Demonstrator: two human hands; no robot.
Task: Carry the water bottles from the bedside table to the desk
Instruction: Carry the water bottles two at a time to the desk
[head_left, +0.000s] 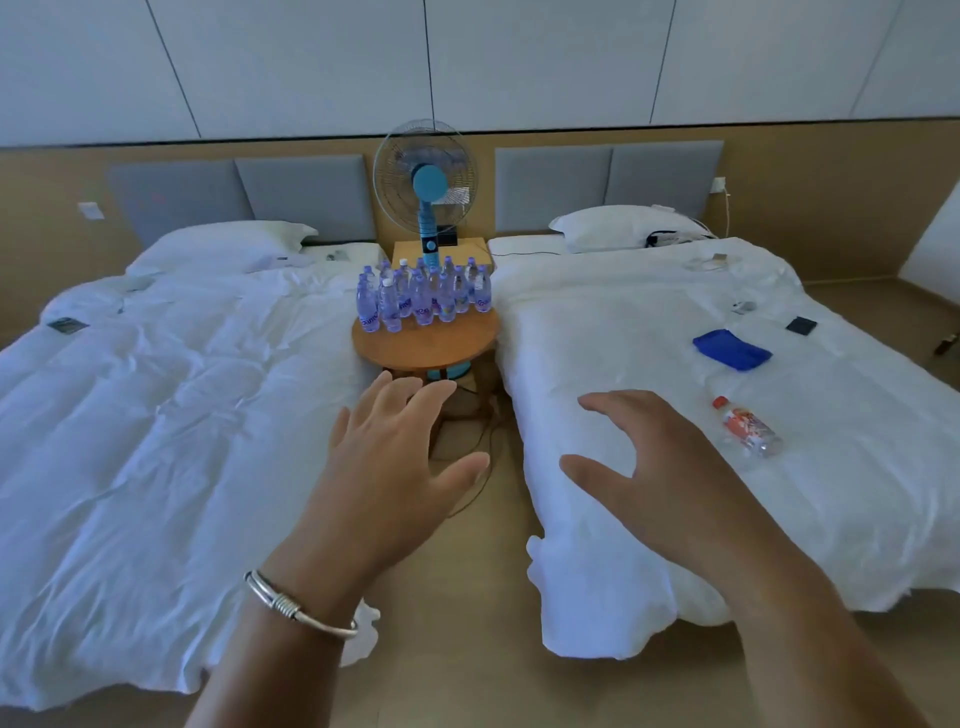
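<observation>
Several clear water bottles (423, 293) with purple labels stand clustered on a round wooden bedside table (426, 345) between two beds. My left hand (387, 467), with a silver bangle on the wrist, reaches forward with spread fingers, short of the table. My right hand (660, 478) hovers open over the right bed's edge. Neither hand touches a bottle. The desk is out of view.
White-covered beds lie left (156, 415) and right (701, 364) of a narrow floor aisle. A blue standing fan (427, 192) rises behind the table. A red-capped bottle (748, 427), a blue cloth (731, 349) and small items lie on the right bed. Cables trail on the floor.
</observation>
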